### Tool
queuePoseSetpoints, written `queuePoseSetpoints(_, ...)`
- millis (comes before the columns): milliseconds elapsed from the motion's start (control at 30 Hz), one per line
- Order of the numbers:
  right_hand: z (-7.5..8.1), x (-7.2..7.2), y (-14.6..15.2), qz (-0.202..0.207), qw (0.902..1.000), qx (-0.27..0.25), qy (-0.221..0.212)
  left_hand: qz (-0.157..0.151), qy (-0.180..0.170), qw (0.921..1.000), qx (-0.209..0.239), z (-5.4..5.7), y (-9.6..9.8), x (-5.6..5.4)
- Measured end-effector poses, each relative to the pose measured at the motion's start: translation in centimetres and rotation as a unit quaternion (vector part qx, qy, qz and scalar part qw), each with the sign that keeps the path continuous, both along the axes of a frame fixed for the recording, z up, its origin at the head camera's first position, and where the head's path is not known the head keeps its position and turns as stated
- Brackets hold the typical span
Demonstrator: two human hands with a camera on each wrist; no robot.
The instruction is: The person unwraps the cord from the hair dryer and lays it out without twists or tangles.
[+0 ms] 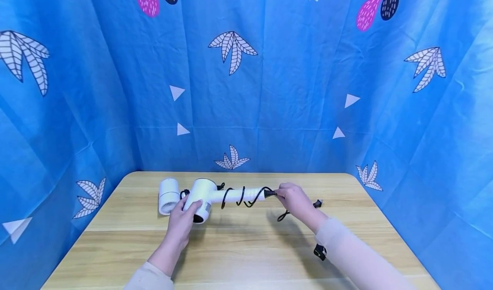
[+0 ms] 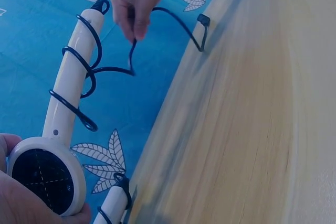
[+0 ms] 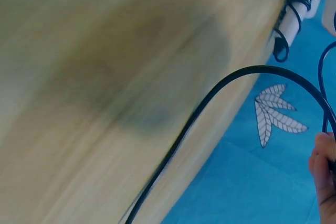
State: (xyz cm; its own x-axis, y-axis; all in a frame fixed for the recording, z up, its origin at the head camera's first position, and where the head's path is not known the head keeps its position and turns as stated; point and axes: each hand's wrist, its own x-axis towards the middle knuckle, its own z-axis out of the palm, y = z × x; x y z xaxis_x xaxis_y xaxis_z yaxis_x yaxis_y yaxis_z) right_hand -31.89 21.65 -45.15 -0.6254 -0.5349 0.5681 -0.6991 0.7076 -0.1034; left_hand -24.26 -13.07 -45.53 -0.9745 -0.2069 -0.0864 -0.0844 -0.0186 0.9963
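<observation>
Left hand (image 1: 180, 224) is gripping the white hair dryer (image 1: 202, 193) by its head; right hand (image 1: 295, 202) is pinching the black cord (image 3: 261, 69).

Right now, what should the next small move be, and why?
Probably wind the thin black cord once more around the white cylindrical dryer handle with the right hand: the cord circles it loosely, the left hand grips the rounded white dryer head, and slack trails past the right hand.

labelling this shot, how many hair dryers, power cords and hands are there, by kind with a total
Hair dryers: 2 (held dryer, lying dryer)
Power cords: 2 (held dryer's cord, lying dryer's cord)
Hands: 2 (left hand, right hand)
Total: 6
</observation>
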Motion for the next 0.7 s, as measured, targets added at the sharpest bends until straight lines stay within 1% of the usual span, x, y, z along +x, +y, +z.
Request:
queuePoseSetpoints(167,-0.4,1.2,0.3,0.069,0.9973,0.017,0.017,0.004,-0.001,1.0,0.001,0.0,-0.1,0.0)
queuePoseSetpoints(300,-0.4,1.7,0.6,0.111,0.9929,0.022,0.035,0.007,0.0,1.0,0.003,0.0,-0.1,0.1)
queuePoseSetpoints(467,0.1,2.3,1.0,0.142,0.9868,0.029,0.071,0.012,-0.006,0.9999,0.002,-0.3,-0.3,0.0)
queuePoseSetpoints(700,1.1,2.9,1.2,0.159,0.9802,0.033,0.113,0.01,-0.005,0.9999,0.0,-0.3,-0.4,-0.1)
